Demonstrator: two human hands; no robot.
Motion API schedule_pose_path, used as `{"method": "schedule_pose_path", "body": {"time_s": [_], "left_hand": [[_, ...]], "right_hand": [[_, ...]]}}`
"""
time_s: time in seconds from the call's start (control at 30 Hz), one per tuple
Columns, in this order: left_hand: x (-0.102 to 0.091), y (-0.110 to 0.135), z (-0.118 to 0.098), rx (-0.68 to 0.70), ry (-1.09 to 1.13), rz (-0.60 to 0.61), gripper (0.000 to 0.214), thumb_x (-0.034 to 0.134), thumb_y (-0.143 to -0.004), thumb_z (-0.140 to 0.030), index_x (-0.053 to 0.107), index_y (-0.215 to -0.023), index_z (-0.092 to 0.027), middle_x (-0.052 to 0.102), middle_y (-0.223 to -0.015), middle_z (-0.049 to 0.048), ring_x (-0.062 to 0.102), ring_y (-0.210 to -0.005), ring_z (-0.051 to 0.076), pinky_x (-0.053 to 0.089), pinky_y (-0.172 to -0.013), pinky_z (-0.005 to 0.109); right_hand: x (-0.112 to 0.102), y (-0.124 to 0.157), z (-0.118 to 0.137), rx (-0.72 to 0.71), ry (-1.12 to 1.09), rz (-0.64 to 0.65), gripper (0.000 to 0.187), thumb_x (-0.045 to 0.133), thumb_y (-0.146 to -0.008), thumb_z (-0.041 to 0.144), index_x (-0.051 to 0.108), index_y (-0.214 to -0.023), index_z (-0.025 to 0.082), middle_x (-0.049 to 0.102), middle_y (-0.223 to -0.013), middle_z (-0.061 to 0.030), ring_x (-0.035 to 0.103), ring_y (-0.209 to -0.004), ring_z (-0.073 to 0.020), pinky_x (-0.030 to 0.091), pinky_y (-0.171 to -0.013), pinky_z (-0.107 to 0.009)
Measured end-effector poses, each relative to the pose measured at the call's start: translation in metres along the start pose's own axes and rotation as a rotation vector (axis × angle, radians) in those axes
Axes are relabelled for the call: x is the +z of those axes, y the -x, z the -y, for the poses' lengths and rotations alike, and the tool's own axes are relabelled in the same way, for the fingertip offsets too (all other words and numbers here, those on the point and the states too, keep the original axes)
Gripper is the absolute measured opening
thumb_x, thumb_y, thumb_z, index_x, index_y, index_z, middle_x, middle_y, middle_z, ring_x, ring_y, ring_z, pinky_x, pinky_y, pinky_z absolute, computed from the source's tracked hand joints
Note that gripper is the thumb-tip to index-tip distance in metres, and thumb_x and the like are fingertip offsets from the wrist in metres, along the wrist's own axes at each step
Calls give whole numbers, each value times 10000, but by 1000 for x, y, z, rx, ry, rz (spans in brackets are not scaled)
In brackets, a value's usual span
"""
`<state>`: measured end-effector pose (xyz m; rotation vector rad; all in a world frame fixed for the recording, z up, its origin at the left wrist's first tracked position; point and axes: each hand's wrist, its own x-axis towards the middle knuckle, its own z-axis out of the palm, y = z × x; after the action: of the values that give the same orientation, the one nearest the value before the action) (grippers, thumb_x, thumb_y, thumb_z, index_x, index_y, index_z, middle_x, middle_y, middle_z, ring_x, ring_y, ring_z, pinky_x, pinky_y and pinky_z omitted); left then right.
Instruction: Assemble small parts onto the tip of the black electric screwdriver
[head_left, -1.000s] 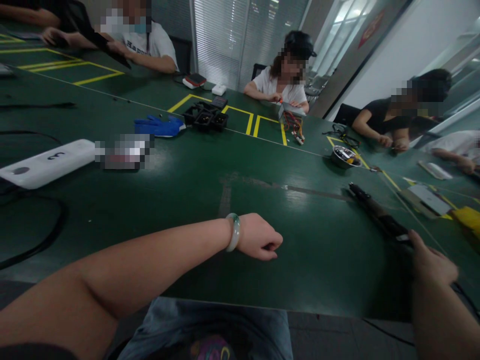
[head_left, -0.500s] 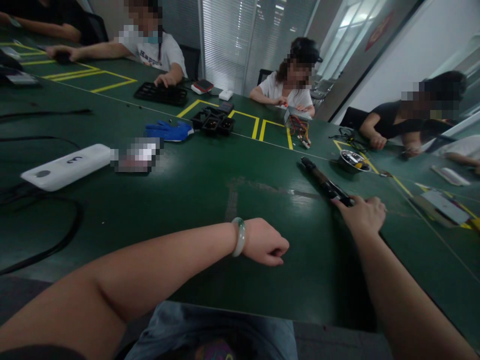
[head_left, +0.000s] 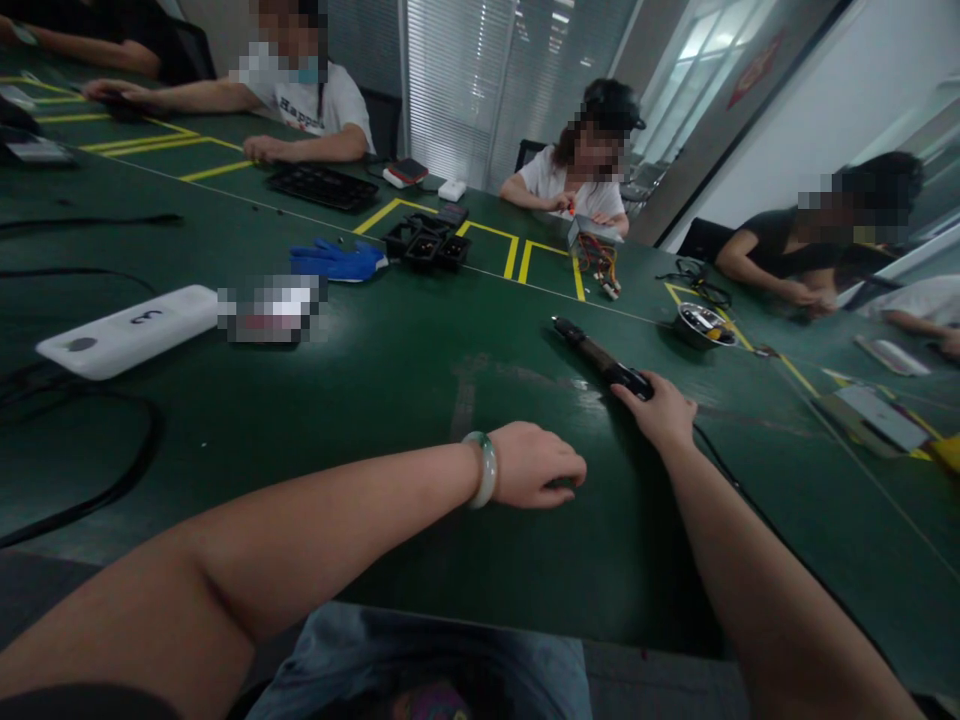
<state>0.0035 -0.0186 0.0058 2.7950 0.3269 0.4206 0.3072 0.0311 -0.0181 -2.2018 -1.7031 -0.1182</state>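
Observation:
My right hand (head_left: pixel 661 412) is wrapped round the rear end of a dark, corded electric screwdriver (head_left: pixel 600 360). Its metal tip points up and away to the left, over the green table (head_left: pixel 390 400). Nearer the middle, my left hand (head_left: pixel 534 466) hovers low over the table, or rests on it; I cannot tell which. Its fingers are loosely bent, and a small gap shows between thumb and forefinger with nothing visible in it. A pale green bangle (head_left: pixel 484 470) circles that wrist.
A white power bank-like block (head_left: pixel 135 330) marked 3, a blue glove (head_left: pixel 337 260) and black plastic parts (head_left: pixel 427 240) lie ahead. A metal bowl (head_left: pixel 703 326) and a box with coloured wires (head_left: pixel 596 243) stand farther off. Several people sit across the table.
My right hand has moved left with the electric screwdriver, and its black cord now shows along my forearm. My left fingers have loosened a little. A person across has let go of a black tray.

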Motion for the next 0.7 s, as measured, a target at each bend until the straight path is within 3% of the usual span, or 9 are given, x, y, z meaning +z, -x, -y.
{"method": "schedule_pose_path", "body": {"time_s": [0.07,0.13,0.23,0.37,0.5,0.6,0.7], "left_hand": [[-6,-1,1,-154,-78,-202,385,521,-886,-251,512,-1270,-228,619,-1213,55,569,-1093,201,462,-918,355],[-10,1,3,-302,-175,-360,594,515,-848,-168,368,-1423,-203,457,-1435,96,419,-1311,239,351,-1092,419],[-7,4,7,-401,-281,-369,773,555,-780,-143,253,-1491,-187,229,-1576,115,223,-1444,286,198,-1184,488],[0,8,12,-437,-292,-283,761,533,-797,-163,234,-1496,-190,233,-1574,123,267,-1427,292,243,-1162,479],[-1,7,16,-465,-280,-294,694,528,-803,-168,291,-1455,-184,308,-1532,122,349,-1370,272,361,-1087,411],[-4,5,17,-510,-285,-294,610,566,-795,-227,380,-1373,-174,438,-1408,128,452,-1249,279,420,-1006,404],[-5,4,18,-533,-289,-259,456,544,-829,-263,459,-1265,-162,557,-1202,117,534,-1083,260,449,-918,394]], "right_hand": [[0,14,29,-165,-75,21,597,551,-811,654,587,-1225,225,632,-1186,-115,529,-1125,-316,274,-963,-500],[1,30,62,-315,-145,64,541,567,-831,598,588,-1225,227,634,-1185,-112,539,-1108,-306,275,-964,-498],[5,57,112,-479,-219,172,503,607,-824,484,563,-1261,238,620,-1205,-102,530,-1106,-299,304,-956,-506],[4,81,150,-553,-256,250,632,586,-790,293,442,-1398,202,459,-1395,-132,385,-1277,-327,303,-1027,-533],[-22,102,134,-463,-269,223,684,585,-829,386,351,-1452,228,344,-1464,-115,323,-1335,-328,303,-1084,-530],[-49,136,93,-291,-177,105,623,557,-872,453,376,-1424,227,442,-1352,-128,423,-1257,-327,359,-1049,-522],[-64,187,43,-45,-22,32,492,561,-852,532,531,-1212,198,536,-1143,-150,529,-1103,-360,417,-948,-543]]}}
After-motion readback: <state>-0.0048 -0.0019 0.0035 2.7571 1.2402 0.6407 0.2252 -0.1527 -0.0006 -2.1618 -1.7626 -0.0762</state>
